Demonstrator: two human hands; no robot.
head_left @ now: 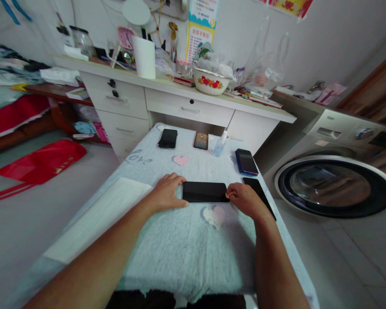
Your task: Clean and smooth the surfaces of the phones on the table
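A black smartphone (206,192) lies sideways on the cloth-covered table, screen up. My left hand (169,193) braces its left end, thumb at the near corner and fingers at the far one. At the opposite end, my right hand (244,198) is closed in a pinch against the phone's edge. A small orange-brown piece (230,195) shows at those fingertips, too small to make out. Just right of that hand rests another dark phone (260,195), partly covered by it. Beyond it sits a stack of phones (246,162) with blue-purple edges.
Farther back are black phones (168,138), a brown phone (201,140) and a clear spray bottle (220,143). A white strip of material (99,219) lies along the left side. Behind stands a white drawer desk (189,107); a washing machine (334,167) is at right.
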